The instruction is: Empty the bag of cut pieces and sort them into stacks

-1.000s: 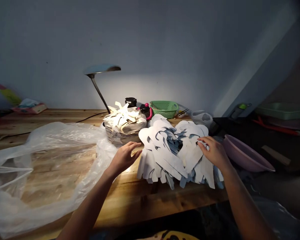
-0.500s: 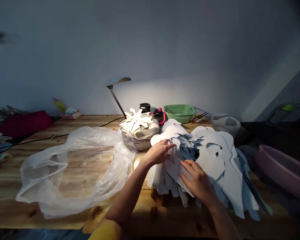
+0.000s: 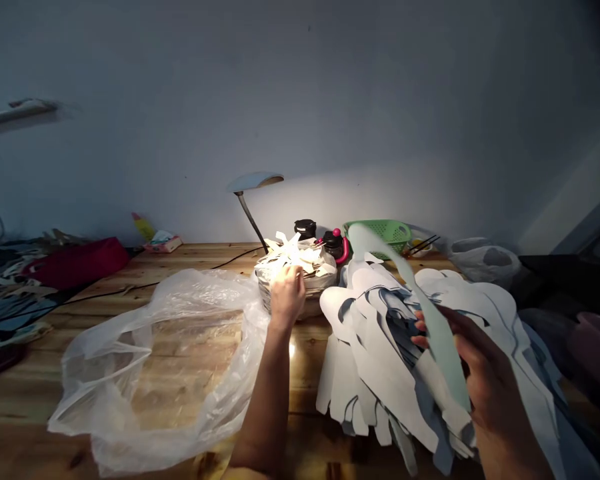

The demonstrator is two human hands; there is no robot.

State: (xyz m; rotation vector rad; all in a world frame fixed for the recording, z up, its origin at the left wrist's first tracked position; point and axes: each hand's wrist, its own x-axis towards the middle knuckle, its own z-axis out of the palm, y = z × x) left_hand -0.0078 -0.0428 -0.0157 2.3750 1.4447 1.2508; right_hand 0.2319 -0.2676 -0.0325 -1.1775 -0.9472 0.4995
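Observation:
My right hand grips a long pale blue-green cut piece, raised and slanting over a pile of white cut pieces. The fingers of my left hand are closed at the front of a round container heaped with cream-coloured strips. What those fingers hold, if anything, is too small to make out. More white pieces lie in a second heap behind and right of my right hand.
An open clear plastic bag spreads over the wooden table at left. Behind are a desk lamp, a tissue box, a black jar and a green basket. A pink tub stands far right.
My left hand has left the white pile and moved to the strip container. My right hand has lifted the pale piece and moved right. The view has shifted slightly.

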